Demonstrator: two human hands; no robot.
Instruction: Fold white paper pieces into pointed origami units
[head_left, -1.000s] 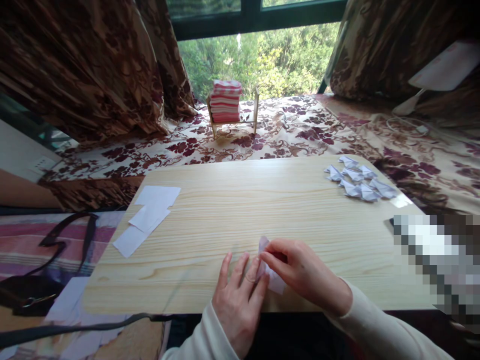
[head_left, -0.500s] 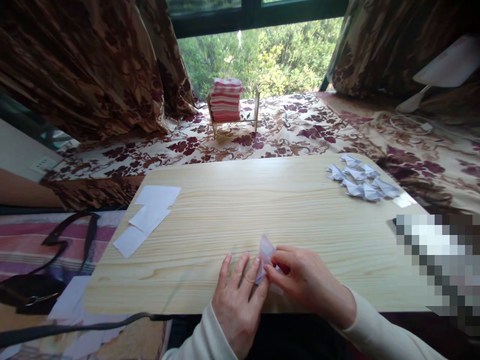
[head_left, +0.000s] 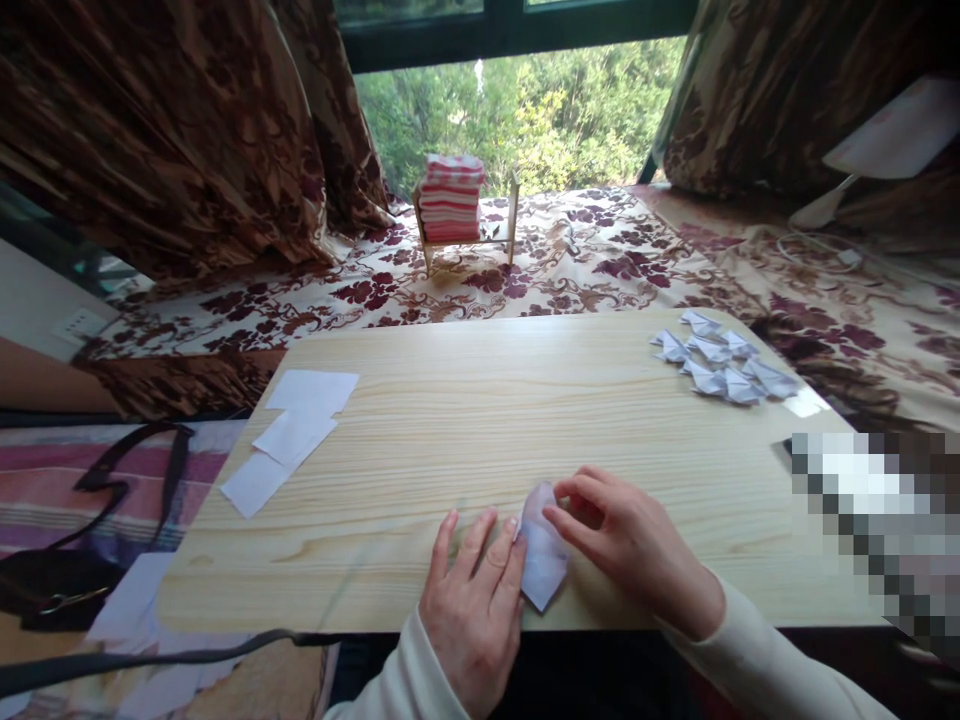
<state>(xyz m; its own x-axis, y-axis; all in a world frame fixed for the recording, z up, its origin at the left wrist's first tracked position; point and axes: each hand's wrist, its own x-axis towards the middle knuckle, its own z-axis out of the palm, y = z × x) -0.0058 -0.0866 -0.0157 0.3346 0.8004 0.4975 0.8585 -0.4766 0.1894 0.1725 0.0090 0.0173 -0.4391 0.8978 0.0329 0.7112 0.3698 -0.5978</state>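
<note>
Shifted rightward, the half-curled right hand (head_left: 626,535) touches creased paper (head_left: 544,562), lower centre, grip unclear; flat left hand (head_left: 474,605) presses its edge.

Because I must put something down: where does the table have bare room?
The widest bare patch on the table lies between the flat papers and the folded pieces; another lies left of the left hand. Crowded: the far right corner, and the sheet by the right hand.

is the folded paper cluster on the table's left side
No, the folded paper cluster lies near the far right corner of the table.
</note>
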